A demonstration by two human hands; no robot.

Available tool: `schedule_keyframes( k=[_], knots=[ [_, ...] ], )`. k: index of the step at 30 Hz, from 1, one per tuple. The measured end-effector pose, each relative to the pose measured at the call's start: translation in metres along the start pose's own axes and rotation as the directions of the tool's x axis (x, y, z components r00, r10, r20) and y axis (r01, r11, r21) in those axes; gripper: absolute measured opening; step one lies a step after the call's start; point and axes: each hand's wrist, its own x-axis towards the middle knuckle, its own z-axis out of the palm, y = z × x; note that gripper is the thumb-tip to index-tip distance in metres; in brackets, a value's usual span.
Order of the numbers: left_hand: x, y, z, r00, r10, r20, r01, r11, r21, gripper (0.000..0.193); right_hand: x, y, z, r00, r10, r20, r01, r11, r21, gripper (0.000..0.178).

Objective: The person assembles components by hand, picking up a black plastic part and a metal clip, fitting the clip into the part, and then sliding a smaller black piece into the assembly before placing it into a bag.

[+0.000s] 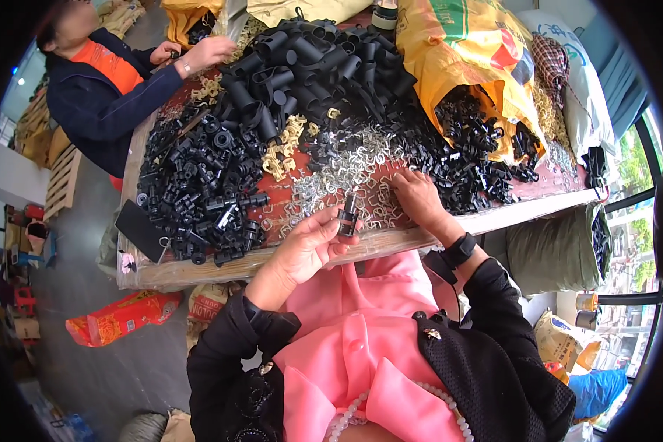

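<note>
My left hand (309,244) is closed around a small black plastic fitting (348,215), held upright between thumb and fingers just above the table's near edge. Its narrow end points away from me. My right hand (418,199) rests at the right side of a spread of small silvery metal clips (346,171). Its fingers are bent down and drawn together among the clips, and what they pinch, if anything, is hidden. To the left lies a heap of black plastic fittings (206,166) like the held one. Small black pieces (460,168) lie right of my right hand.
Black tube-shaped parts (309,55) are piled at the back, near yellowish clips (282,151). A yellow sack (464,51) spills black pieces at the right. Across the left corner a person (110,81) in a dark jacket works. The table's wooden edge (272,259) runs before me.
</note>
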Motion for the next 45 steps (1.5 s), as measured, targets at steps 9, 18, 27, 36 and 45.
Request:
schedule_keyframes(
  k=[9,18,27,36,45],
  knots=[
    [0.004,-0.004,-0.011,0.979,0.05,-0.199,-0.054,0.998,-0.015,0.023,0.003,-0.014,-0.013,0.996,0.007,-0.086,0.025,0.929,0.369,0.016],
    [0.005,-0.007,-0.008,0.969,0.063,-0.24,-0.062,0.998,0.015,0.023,0.0,-0.012,-0.009,0.99,0.044,-0.134,0.042,0.816,0.577,0.012],
    [0.008,-0.009,-0.006,0.973,0.083,-0.215,-0.073,0.996,0.055,0.021,0.001,-0.011,-0.025,0.939,0.146,0.31,-0.331,0.145,0.933,0.018],
    [0.011,-0.002,-0.001,0.977,0.118,-0.176,-0.108,0.992,0.063,0.022,-0.002,-0.033,-0.039,0.874,-0.075,0.481,-0.48,-0.301,0.824,0.026],
    [0.014,-0.008,0.008,0.988,0.148,-0.037,-0.143,0.984,0.103,0.024,-0.016,-0.063,-0.054,0.843,-0.198,0.5,-0.525,-0.105,0.844,0.023]
  ],
)
